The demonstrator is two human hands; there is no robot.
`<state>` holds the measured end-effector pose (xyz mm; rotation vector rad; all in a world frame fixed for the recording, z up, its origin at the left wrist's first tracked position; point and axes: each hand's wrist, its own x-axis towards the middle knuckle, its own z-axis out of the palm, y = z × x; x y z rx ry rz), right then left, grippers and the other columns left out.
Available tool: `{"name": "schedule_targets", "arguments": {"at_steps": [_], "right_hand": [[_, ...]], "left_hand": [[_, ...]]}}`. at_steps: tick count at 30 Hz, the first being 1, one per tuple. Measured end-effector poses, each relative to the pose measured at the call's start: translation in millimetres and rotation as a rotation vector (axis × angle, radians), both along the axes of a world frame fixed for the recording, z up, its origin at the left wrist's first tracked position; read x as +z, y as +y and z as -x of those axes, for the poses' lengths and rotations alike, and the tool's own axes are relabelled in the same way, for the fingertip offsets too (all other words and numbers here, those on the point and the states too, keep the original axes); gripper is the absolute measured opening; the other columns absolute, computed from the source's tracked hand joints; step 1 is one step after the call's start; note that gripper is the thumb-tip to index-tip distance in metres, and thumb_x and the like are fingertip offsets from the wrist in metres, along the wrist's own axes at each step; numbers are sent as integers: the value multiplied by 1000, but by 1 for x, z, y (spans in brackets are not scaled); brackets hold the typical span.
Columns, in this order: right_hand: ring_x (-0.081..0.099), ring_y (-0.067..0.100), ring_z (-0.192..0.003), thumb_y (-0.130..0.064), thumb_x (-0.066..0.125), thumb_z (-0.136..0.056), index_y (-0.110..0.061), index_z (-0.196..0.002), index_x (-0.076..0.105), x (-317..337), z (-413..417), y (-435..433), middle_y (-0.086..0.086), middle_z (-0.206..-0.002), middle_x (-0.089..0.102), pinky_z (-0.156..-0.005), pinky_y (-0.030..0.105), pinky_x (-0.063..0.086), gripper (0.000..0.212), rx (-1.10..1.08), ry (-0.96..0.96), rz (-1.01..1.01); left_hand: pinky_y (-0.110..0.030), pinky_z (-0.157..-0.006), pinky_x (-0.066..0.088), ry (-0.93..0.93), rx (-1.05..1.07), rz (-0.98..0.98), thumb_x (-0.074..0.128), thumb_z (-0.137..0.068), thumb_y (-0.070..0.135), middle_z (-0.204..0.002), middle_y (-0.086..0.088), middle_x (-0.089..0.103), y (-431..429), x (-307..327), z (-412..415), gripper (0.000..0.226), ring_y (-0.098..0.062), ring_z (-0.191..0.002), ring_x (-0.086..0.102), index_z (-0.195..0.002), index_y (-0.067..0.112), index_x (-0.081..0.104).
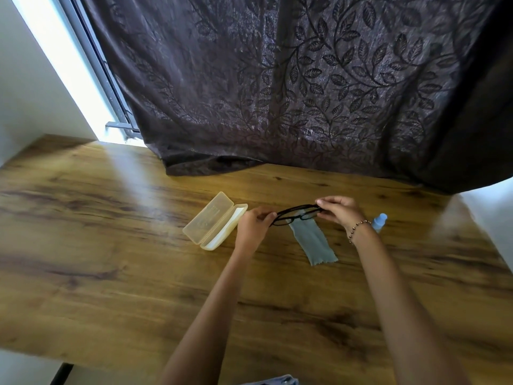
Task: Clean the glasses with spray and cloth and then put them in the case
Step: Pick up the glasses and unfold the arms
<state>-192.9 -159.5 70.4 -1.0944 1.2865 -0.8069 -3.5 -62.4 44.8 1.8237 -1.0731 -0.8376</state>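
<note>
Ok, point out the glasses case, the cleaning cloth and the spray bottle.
glasses case (206,220): head view, on its open lid.
cleaning cloth (315,243): head view, on the middle of the cloth.
spray bottle (379,221): head view, on its visible blue top.

Above a wooden table (111,245), the left hand (254,225) and right hand (340,211) pinch black glasses (297,215) over a grey cloth (313,243), open case (213,222) left, spray bottle (379,221) right.
</note>
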Motion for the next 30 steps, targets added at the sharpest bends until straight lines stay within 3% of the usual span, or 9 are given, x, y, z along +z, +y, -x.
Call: {"name": "schedule_targets", "arguments": {"at_steps": [5,8,14,18,23,27,30], "right_hand": [[68,15,-83,-6,70,-85,-10,-83,68,-10,-4,19,8,-96,69,-65,16,57,5,-71,18,14],[69,17,-85,-7,75,-80,-11,-84,68,-12,-4,27,6,-91,71,-75,24,58,8,-7,57,90],[70,18,-81,-21,78,-78,-20,-79,68,3,0,33,1,-83,72,-78,33,59,10,135,386,255],[70,18,-80,-22,73,-84,-16,-87,73,13,4,33,2,-87,72,-78,34,60,6,229,497,215],[68,11,-70,-21,74,-83,-11,-92,73,19,5,37,3,-84,70,-73,25,59,13,233,495,187],[68,10,-66,-31,76,-80,-14,-93,74,22,4,41,2,-73,69,-70,23,59,22,306,472,136],[65,7,-66,-31,76,-79,-11,-92,73,24,-3,44,-1,-75,67,-60,16,55,24,341,474,123]], "left_hand": [[-23,-73,49,-109,-33,-17,64,-89,23,-90,-1,71,2,6,-7,23,-14,-82,64,-106,10,71],[-23,-66,48,-129,-23,1,64,-89,23,-80,0,69,3,8,-13,20,-15,-77,65,-103,10,72],[-23,-70,52,-133,-13,48,64,-89,23,-87,2,72,5,11,-11,18,-12,-78,65,-102,13,73],[-27,-71,55,-104,-2,34,67,-87,25,-85,-1,72,4,8,-13,20,-13,-78,66,-101,12,73],[-37,-79,58,-20,16,-1,69,-85,25,-85,-1,72,4,7,-17,21,-15,-79,68,-100,11,73],[-36,-75,59,-5,32,-9,66,-89,23,-76,1,70,8,14,-18,18,-15,-72,69,-99,9,72],[-32,-70,60,77,136,-2,60,-93,22,-78,4,66,9,19,-16,22,-14,-66,70,-108,8,65]]}}
